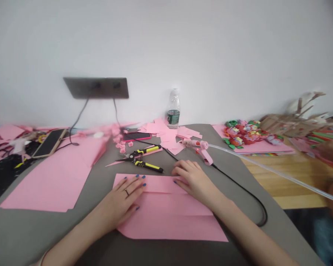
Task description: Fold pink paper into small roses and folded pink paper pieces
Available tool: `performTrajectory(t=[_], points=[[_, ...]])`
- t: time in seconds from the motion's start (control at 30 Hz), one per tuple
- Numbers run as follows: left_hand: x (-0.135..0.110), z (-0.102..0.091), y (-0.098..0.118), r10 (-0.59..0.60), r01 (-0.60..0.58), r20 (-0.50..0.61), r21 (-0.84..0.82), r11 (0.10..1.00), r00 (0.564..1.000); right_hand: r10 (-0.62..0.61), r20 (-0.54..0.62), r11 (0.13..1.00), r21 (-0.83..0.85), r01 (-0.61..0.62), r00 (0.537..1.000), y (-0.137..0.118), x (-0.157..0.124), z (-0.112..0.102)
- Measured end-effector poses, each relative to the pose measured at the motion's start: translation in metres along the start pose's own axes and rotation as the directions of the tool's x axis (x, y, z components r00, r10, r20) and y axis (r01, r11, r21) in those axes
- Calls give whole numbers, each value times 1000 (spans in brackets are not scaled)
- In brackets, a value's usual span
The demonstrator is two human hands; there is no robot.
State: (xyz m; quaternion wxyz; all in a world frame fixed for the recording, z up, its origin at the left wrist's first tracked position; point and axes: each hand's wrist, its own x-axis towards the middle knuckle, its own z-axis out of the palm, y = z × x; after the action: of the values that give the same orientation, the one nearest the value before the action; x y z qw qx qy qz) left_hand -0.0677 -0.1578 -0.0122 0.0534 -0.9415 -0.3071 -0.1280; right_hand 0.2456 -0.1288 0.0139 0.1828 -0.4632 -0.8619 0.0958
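Note:
A sheet of pink paper (172, 225) with crosswise creases lies on the grey table before me. My left hand (124, 197) rests flat on its upper left part, fingers stretched out and slightly apart. At the sheet's upper right, my right hand (195, 181) has its thumb on the paper and its bent fingers around the far edge; they are apart from the thumb. Just beyond the sheet are black-and-yellow pliers (144, 159). A pink glue gun (198, 147) with a long clear glue stick (266, 168) lies past my right hand.
A stack of pink paper (52, 177) and a phone (50, 143) lie left. Behind are a red-edged phone (137, 136), paper scraps (169, 136) and a plastic bottle (174, 111). Paper flowers (244, 133) sit right, near another person's hand (331, 151). A black cord (244, 188) curves right.

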Motion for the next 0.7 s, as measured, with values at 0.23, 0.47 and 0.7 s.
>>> performTrajectory(t=[0.23, 0.47, 0.7], points=[[9, 0, -35, -60, 57, -78, -37, 998, 995, -154, 17, 987, -42, 155, 988, -9, -20, 6], [23, 4, -43, -47, 29, -103, -166, 986, 994, -144, -2, 989, -41, 144, 990, -4, -12, 8], [18, 2, -31, 38, -44, -27, -325, 945, 999, -193, 159, 938, 320, 134, 968, -45, -32, -9]])
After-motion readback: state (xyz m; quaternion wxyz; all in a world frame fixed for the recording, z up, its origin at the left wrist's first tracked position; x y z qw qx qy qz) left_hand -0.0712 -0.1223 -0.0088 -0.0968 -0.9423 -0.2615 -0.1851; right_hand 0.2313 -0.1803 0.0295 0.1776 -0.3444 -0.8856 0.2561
